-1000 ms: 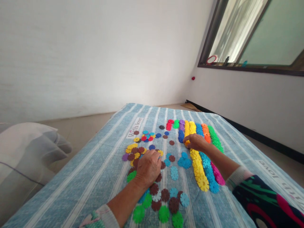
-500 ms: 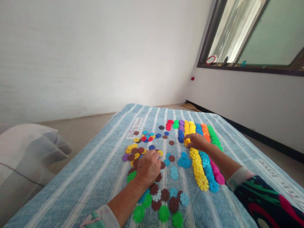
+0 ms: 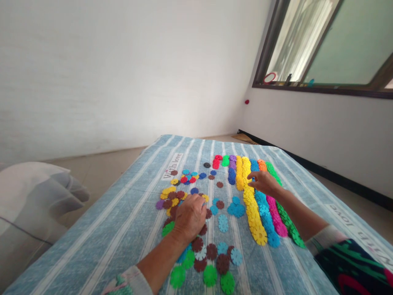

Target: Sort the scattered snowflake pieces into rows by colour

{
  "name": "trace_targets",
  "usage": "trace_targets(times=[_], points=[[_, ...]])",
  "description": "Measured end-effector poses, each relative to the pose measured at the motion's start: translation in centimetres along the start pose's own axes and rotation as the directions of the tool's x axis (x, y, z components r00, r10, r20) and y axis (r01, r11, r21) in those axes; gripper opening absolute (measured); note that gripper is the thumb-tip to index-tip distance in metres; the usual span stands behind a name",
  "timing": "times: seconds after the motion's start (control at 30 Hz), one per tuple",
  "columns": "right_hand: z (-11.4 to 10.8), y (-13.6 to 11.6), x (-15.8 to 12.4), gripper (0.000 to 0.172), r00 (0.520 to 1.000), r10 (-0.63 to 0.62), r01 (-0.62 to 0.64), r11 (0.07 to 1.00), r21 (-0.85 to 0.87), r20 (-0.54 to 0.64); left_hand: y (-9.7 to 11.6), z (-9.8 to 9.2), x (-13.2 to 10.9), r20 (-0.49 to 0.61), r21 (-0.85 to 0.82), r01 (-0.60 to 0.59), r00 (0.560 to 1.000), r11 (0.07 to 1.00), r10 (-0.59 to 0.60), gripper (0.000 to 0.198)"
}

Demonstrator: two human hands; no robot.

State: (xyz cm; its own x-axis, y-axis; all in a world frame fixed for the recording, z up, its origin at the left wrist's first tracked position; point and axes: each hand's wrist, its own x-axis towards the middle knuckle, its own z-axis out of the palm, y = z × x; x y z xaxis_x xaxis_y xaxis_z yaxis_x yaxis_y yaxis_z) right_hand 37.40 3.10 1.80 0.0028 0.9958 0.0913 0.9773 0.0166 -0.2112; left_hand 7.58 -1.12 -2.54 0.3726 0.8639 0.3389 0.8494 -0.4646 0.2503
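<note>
Colourful snowflake-shaped plastic discs lie on a blue striped cloth (image 3: pixel 123 229). My left hand (image 3: pixel 190 217) rests curled, knuckles up, on a loose pile of brown, yellow and blue discs (image 3: pixel 175 198). My right hand (image 3: pixel 265 182) hovers over sorted rows, fingers bent, fingertips near the blue row (image 3: pixel 264 209). To its left runs a long yellow row (image 3: pixel 251 205). Pink (image 3: pixel 274 213) and green (image 3: pixel 288 223) rows lie beside my forearm. What either hand holds, if anything, is hidden.
Green and brown discs (image 3: pixel 211 266) lie near my left forearm. A small mixed cluster (image 3: pixel 190 177) sits farther back. A white pillow (image 3: pixel 33 205) lies at the left. A window (image 3: pixel 325 45) is at the upper right, above a dark baseboard.
My right hand has moved right, from the yellow row to over the blue and orange rows. My left hand has stayed on the loose pile.
</note>
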Motion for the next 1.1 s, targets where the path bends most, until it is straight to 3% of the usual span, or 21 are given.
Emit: trace_targets(times=[0.2,0.47,0.57,0.67,0.87,1.0,1.1], points=[[0.5,-2.0,-2.7,0.021,0.998,-0.059,0.060,0.997,0.054,-0.018,0.1,-0.2,0.0,0.009,0.007,0.022,1.000,1.000,-0.022,0.015],[1.9,-8.2,-10.0,0.016,0.957,-0.286,0.274,0.948,0.165,0.054,-0.1,-0.2,-0.1,-0.014,-0.055,0.005,1.000,0.998,-0.006,0.022],[2.7,-9.7,-11.9,0.015,0.928,-0.371,0.366,0.915,0.168,-0.001,-0.3,0.1,-0.2,-0.065,-0.092,0.020,0.998,0.996,-0.026,0.026],[3.7,-10.4,-13.0,0.018,0.899,-0.410,0.427,0.898,0.105,-0.150,-0.6,0.2,0.0,-0.131,-0.120,0.079,0.987,0.990,-0.094,0.028],[5.6,-11.1,-15.5,0.025,0.773,-0.549,0.603,0.791,0.100,-0.317,-1.0,-0.3,0.3,-0.155,-0.105,0.102,0.981,0.989,-0.118,0.026],[7.5,-11.4,-17.2,0.022,0.640,-0.613,0.719,0.690,0.080,-0.463,-1.0,-0.5,0.2,-0.149,-0.024,0.012,0.989,1.000,-0.016,0.020],[8.9,-11.9,-17.4,0.024,0.545,-0.564,0.740,0.671,0.041,-0.620,-1.0,-0.5,0.4,-0.140,0.051,-0.023,0.990,0.998,0.030,0.019]])
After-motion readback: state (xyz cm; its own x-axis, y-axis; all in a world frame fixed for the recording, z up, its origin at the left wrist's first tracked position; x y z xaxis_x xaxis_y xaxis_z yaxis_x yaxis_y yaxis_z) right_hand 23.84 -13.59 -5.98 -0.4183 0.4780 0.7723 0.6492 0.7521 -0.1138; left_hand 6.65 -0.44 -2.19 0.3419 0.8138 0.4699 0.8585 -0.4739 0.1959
